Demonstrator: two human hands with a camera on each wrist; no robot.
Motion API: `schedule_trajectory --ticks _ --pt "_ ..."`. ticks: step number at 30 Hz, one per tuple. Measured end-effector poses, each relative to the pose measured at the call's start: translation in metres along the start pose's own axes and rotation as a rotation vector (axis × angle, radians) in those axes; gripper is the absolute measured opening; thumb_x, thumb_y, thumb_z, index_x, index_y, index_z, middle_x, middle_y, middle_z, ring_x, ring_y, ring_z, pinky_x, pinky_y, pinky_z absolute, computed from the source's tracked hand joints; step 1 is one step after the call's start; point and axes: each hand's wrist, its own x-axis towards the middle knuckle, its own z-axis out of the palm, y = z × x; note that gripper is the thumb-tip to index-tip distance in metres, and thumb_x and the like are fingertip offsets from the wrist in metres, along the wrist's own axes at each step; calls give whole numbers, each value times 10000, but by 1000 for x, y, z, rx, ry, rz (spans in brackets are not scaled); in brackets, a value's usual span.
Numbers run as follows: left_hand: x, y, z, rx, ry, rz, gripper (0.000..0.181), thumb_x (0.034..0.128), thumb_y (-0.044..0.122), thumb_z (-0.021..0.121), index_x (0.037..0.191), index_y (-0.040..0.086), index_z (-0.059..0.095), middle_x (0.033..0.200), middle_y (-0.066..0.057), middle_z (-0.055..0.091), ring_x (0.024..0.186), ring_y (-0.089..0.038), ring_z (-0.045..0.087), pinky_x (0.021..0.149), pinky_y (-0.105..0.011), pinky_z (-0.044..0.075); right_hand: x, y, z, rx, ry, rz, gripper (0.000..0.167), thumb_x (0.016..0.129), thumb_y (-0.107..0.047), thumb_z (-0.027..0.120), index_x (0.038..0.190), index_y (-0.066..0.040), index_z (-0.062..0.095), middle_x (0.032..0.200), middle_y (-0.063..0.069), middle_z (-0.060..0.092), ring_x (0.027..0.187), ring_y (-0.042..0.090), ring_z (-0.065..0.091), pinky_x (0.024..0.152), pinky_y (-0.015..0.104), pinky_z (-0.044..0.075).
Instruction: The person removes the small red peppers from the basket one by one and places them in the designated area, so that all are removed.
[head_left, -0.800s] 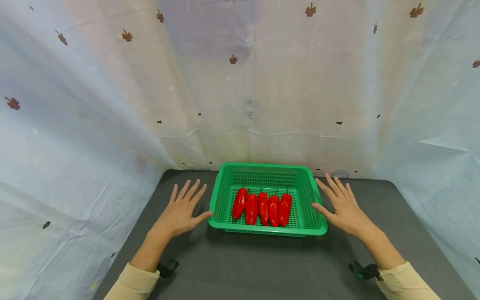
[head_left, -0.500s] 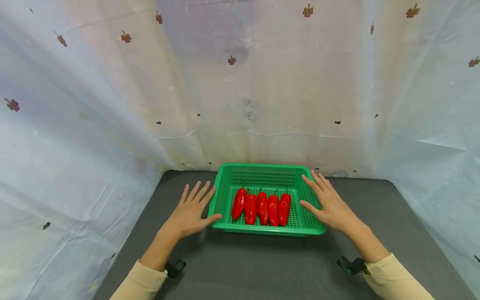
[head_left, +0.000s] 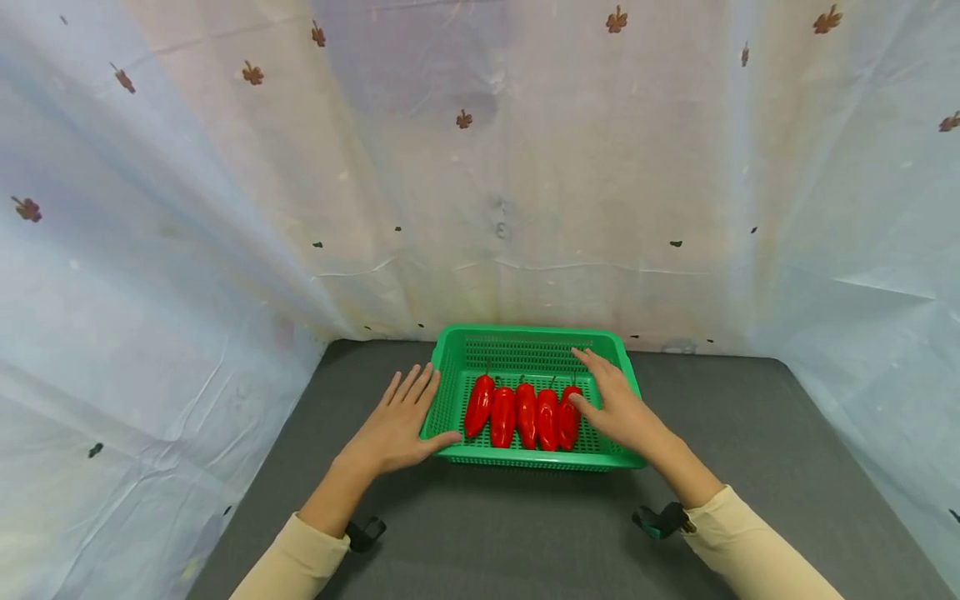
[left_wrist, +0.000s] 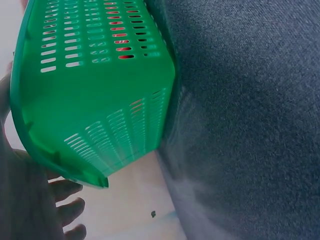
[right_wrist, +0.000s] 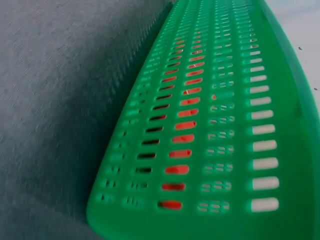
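Note:
Several glossy red peppers (head_left: 526,417) lie side by side in a green perforated basket (head_left: 525,461). My left hand (head_left: 399,429), fingers straight and spread, is at the basket's left edge; whether it touches the rim cannot be told. Over the right part of the basket is my right hand (head_left: 618,408), its thumb near the rightmost pepper, holding nothing. In the left wrist view, fingers (left_wrist: 70,211) extend beside the basket's rim (left_wrist: 17,112). The right wrist view has the basket's slotted side (right_wrist: 190,120) with red showing through, and no hand visible.
The basket stands on a dark grey table (head_left: 525,533), near its back edge. A pale patterned sheet (head_left: 562,192) hangs behind and along the sides. A black strap (head_left: 365,534) is at the left wrist, another strap (head_left: 662,520) at the right.
Both hands have moved inward: the left one rightward to the basket's edge, the right one leftward from beside the basket to over it. The basket and peppers have not visibly moved.

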Motion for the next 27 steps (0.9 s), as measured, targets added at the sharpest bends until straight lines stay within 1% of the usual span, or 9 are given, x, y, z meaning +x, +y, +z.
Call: schedule_trajectory --ticks 3,5,7,10,11,17,22,27 --pt "1 1 2 -60 -18 0 1113 999 757 539 1711 -3 145 1795 -184 95 1660 -388 76 1340 -573 89 5 -2 4 23 8 29 728 1053 -139 686 1673 -25 322 1694 265 336 1540 503 328 1184 736 353" --pt "2 2 2 -100 -28 2 1123 1003 746 546 1708 -16 119 1796 -189 66 1663 -383 56 1342 -558 100 7 -2 6 50 20 58 701 1043 -114 690 1651 -1 357 1661 272 385 1494 505 402 1155 709 412" --pt "2 2 4 -114 -34 3 1126 1006 748 539 1706 -25 113 1797 -192 53 1665 -375 45 1343 -547 109 9 0 10 76 24 97 669 1042 -100 685 1629 15 387 1636 284 413 1457 511 451 1120 680 467" --pt "2 1 7 -104 -41 1 1127 1006 762 521 1705 -23 116 1798 -186 49 1667 -356 41 1345 -534 117 11 3 15 120 23 158 634 1044 -96 683 1604 30 416 1607 302 439 1439 517 471 1092 647 509" --pt "2 1 8 -99 -40 1 1125 1006 765 516 1705 -24 123 1798 -186 52 1667 -353 43 1345 -532 120 12 4 16 120 19 179 624 1048 -108 680 1600 27 423 1599 303 448 1435 515 476 1087 646 512" --pt "0 2 7 -84 -42 -11 1132 1003 773 509 1708 -9 94 1800 -167 39 1669 -329 41 1348 -508 119 16 5 23 123 5 284 599 1056 -158 668 1579 28 442 1574 307 485 1441 505 471 1090 681 480" --pt "1 6 5 -62 -45 -15 1143 997 779 508 1706 -18 96 1797 -175 61 1668 -324 62 1349 -497 123 19 5 26 134 -14 331 610 1046 -161 692 1569 39 451 1566 319 491 1441 514 467 1098 692 469" --pt "1 7 4 -43 -49 -20 1139 999 777 505 1705 -23 105 1795 -179 73 1667 -327 73 1348 -493 125 21 7 31 104 -39 349 623 1032 -141 708 1559 65 447 1540 335 501 1409 520 485 1087 675 483"
